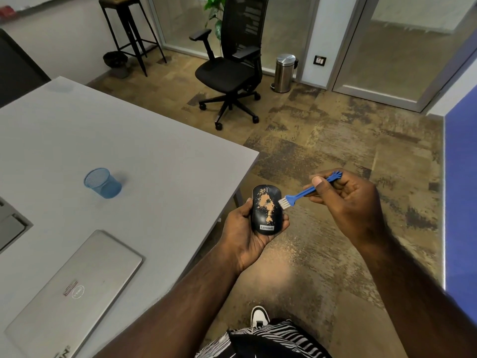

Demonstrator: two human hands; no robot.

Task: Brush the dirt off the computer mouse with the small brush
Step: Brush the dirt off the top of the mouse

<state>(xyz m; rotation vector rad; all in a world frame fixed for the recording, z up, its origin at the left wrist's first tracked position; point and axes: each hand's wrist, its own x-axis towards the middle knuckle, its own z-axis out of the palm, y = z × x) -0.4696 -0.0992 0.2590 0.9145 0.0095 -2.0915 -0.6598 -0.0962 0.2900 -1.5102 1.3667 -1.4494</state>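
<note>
Fingers [316, 196] of the right hand [351, 200] are curled around the handle of the small blue brush [304, 193], with the thumb pressing on top of it. The white bristles point down and touch the right edge of the computer mouse [266, 210]. The left hand [245, 232] holds this black mouse from below, the thumb on its left side and the other fingertips wrapped on its right side. Orange-brown dirt [267, 204] covers the middle of the mouse top, and a label near its near end reads Lenovo. Both hands are in the air over the floor [322, 140], just right of the corner of the grey tabletop [144, 161]. On the tabletop, a closed silver laptop [74, 288] lies at the near left, and a blue mesh cup [102, 182] stands farther away. A black office chair [232, 65] and a metal bin [284, 73] stand far across the room near the glass wall.
</note>
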